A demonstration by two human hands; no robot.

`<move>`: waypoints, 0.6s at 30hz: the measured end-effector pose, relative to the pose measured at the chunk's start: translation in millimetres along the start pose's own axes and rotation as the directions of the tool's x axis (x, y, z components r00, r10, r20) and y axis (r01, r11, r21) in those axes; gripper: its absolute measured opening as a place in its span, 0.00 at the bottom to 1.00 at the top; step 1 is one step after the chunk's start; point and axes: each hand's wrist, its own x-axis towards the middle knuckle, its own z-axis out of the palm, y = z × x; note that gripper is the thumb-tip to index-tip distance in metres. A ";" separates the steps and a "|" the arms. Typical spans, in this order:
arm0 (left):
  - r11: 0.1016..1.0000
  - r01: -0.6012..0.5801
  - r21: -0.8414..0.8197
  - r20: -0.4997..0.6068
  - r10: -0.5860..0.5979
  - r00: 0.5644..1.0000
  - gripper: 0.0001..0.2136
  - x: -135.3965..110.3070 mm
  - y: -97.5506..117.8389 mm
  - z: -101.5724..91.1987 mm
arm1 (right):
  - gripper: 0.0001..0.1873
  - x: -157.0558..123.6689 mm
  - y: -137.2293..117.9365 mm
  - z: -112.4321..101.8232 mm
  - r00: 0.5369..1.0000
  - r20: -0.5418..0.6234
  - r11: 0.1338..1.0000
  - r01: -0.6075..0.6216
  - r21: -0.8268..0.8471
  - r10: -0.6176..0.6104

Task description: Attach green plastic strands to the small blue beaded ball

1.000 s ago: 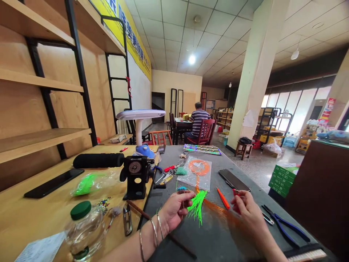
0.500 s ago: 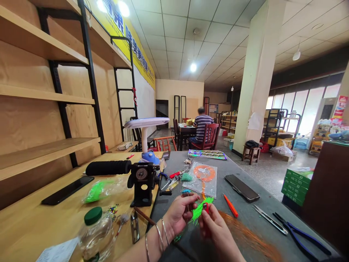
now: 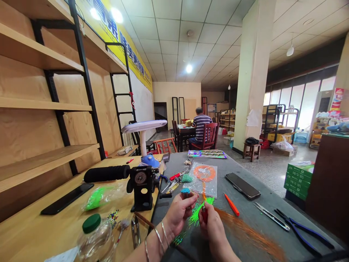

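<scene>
My left hand [image 3: 178, 211] is closed, its fingers pinching a small bundle with blue tips [image 3: 185, 190] that stick up above the knuckles. What the bundle consists of is too small to make out. Beside it, my right hand [image 3: 212, 225] wraps round a red lighter [image 3: 204, 214], mostly covered by the thumb and fingers. Bright green strands [image 3: 200, 214] lie between and beneath both hands. Long orange-brown fibres [image 3: 251, 233] fan out over the grey mat to the right of my right hand.
Around the hands lie an orange pen-like tool [image 3: 231, 205], a phone [image 3: 242, 186], tweezers [image 3: 272, 217] and blue-handled pliers [image 3: 302, 231]. A black winding device [image 3: 141, 189], a green-capped jar [image 3: 94, 236] and a bagged orange coil [image 3: 204, 173] are near. Further off, a person [image 3: 201, 127] sits.
My right hand has turned the lighter, so its metal top is now hidden by the thumb. The blue tips show more clearly above my left hand. The view has shifted slightly.
</scene>
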 end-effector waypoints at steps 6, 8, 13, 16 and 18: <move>1.000 0.010 0.027 -0.007 -0.010 1.000 0.19 -0.4 0.8 0.8 | 0.24 3.9 7.6 -1.6 1.000 0.009 1.000 -0.017 -0.004 0.017; 1.000 0.012 0.025 -0.011 -0.011 1.000 0.20 -0.4 0.1 0.2 | 0.24 3.5 6.6 -1.0 0.999 0.013 0.999 -0.048 0.013 0.048; 1.000 0.021 0.013 -0.014 -0.020 1.000 0.20 0.1 -0.8 -1.0 | 0.22 3.6 5.3 0.8 0.997 -0.017 0.995 -0.077 0.063 0.078; 1.000 0.023 0.011 -0.029 -0.023 0.999 0.20 0.3 -0.1 0.1 | 0.21 4.5 6.4 0.7 0.992 -0.035 0.991 -0.116 0.071 0.119; 1.000 0.024 0.007 -0.037 -0.024 0.999 0.21 0.1 0.5 1.2 | 0.21 5.4 7.7 0.4 0.991 -0.052 0.990 -0.116 0.084 0.121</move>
